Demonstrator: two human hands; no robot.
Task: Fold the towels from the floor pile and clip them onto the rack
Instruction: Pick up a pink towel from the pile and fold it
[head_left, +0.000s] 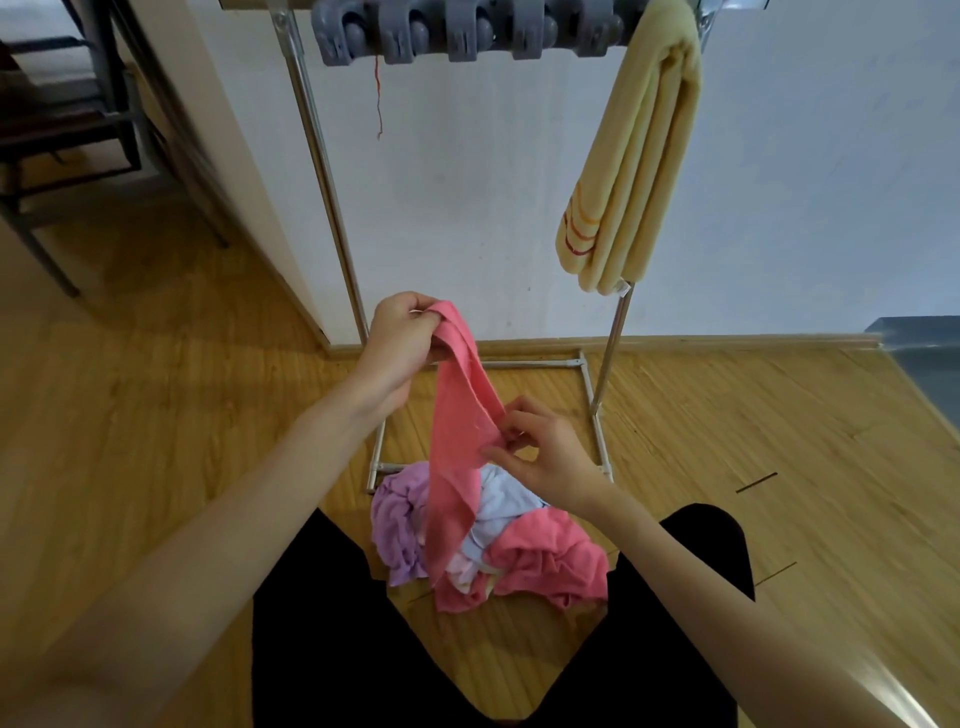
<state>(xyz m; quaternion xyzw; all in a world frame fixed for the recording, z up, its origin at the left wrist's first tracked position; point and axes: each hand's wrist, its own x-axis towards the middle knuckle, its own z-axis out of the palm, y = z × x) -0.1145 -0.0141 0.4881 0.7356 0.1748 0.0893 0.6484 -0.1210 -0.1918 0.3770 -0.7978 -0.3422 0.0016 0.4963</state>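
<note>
Your left hand (402, 338) grips the top end of a pink towel (462, 441), and your right hand (540, 452) pinches its edge lower down. It hangs as a long, narrow, doubled strip, its lower end reaching the pile (488, 540) of purple, pale blue and pink cloth on the wooden floor (156, 415). Beyond stands the metal rack (332, 218), with open floor either side. Grey clips (467, 36) and a folded yellow towel (634, 171) are cut off at the top edge.

Both hands (400, 338) (540, 452) raised (fingers pinching)
</note>
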